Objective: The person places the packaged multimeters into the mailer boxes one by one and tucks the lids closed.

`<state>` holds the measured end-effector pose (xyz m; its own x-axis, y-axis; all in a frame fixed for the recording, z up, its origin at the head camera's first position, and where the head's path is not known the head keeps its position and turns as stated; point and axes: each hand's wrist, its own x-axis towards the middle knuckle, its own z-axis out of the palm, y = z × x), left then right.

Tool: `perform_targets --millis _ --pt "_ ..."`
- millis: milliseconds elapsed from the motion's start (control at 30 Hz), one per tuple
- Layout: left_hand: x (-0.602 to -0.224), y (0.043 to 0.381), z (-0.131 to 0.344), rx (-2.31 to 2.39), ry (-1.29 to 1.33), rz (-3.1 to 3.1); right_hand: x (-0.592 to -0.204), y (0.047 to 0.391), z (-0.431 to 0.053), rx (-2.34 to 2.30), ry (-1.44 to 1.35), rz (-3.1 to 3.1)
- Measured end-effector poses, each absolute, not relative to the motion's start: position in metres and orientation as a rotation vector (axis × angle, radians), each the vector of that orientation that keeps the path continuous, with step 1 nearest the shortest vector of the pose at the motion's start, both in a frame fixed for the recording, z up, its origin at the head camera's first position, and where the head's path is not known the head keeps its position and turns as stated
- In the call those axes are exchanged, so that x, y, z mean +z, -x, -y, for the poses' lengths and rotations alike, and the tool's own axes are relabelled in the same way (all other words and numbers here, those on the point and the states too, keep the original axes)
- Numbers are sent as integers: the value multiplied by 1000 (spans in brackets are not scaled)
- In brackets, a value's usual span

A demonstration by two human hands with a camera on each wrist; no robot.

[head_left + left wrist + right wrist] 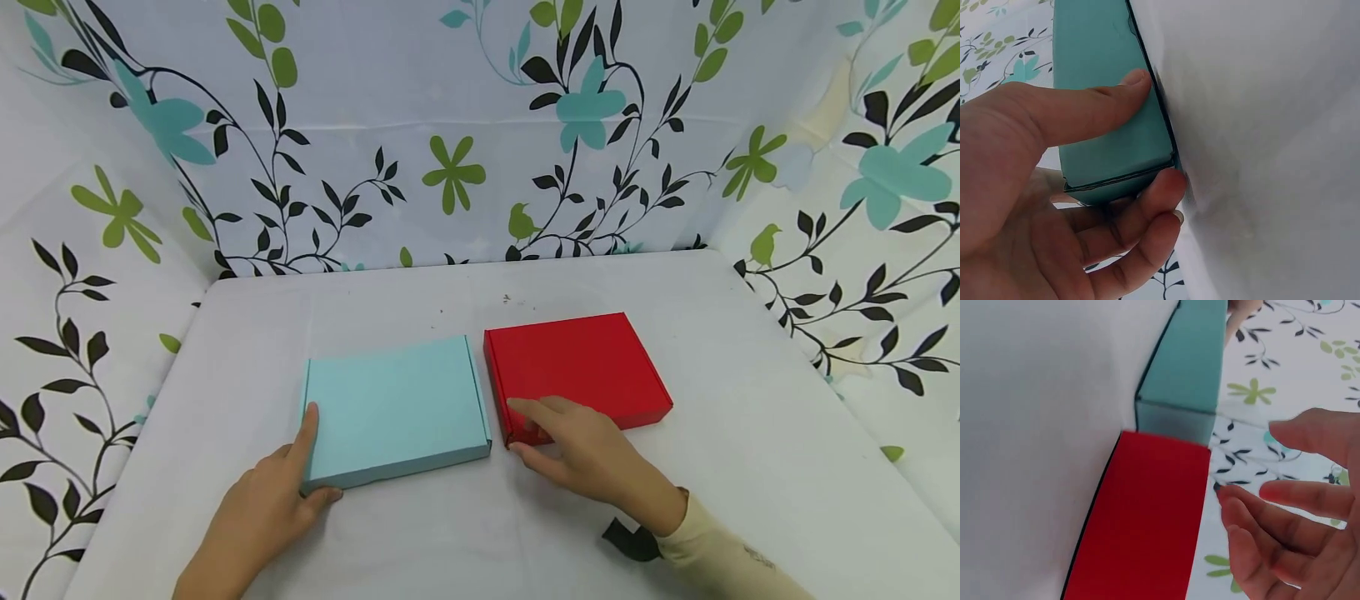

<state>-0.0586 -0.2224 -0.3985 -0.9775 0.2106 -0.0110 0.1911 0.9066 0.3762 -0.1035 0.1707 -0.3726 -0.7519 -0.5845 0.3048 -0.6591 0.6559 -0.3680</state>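
A flat light-blue cardboard box (393, 408) lies at the middle left of the white table. At its near left corner my left hand (262, 508) grips it, thumb against the front wall and index finger along the left side. The left wrist view shows the thumb (1100, 109) pressed on that wall and the other fingers bent round the corner. To the right lies a flat red cardboard box (577, 362), turned at a slight angle. Over its near left part hovers my right hand (592, 458), fingers loosely bent and apart, holding nothing.
A white cloth covers the table (750, 483). Behind and at both sides hangs a white curtain (360, 100) with a leaf and flower print. A black strap (632, 540) shows beside the right wrist and its cream sleeve (720, 550). The boxes stand with a narrow gap between them.
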Motion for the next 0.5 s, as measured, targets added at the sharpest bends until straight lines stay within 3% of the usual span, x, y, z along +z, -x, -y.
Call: perform_targets --millis 333,500 --pt "-381 75 220 356 -262 -3121 -377 130 -179 606 -834 2722" --pt "-361 89 200 490 -326 -3198 -373 152 -181 470 -719 2838"
